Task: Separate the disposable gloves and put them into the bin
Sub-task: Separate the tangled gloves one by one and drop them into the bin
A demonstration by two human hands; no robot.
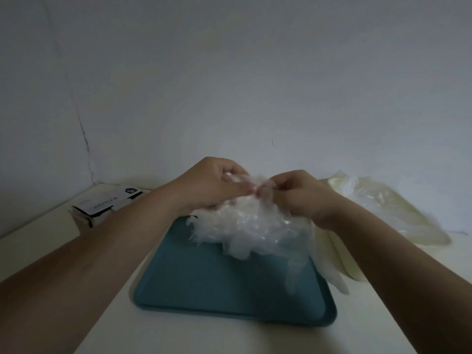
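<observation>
A crumpled bunch of clear disposable gloves (pixel 245 228) hangs above the far end of a teal tray (pixel 204 284). My left hand (pixel 209 182) grips the top of the bunch from the left. My right hand (pixel 298 195) pinches the same top edge from the right, fingertips almost touching the left hand's. One thin glove (pixel 329 272) trails down past the tray's right edge. A pale cream bin (pixel 421 226) lies at the right, with clear gloves (pixel 373 198) inside it.
A white and black cardboard box (pixel 102 208) stands at the back left of the white table (pixel 76 238), near the wall corner. The grey wall (pixel 229 85) rises right behind the table.
</observation>
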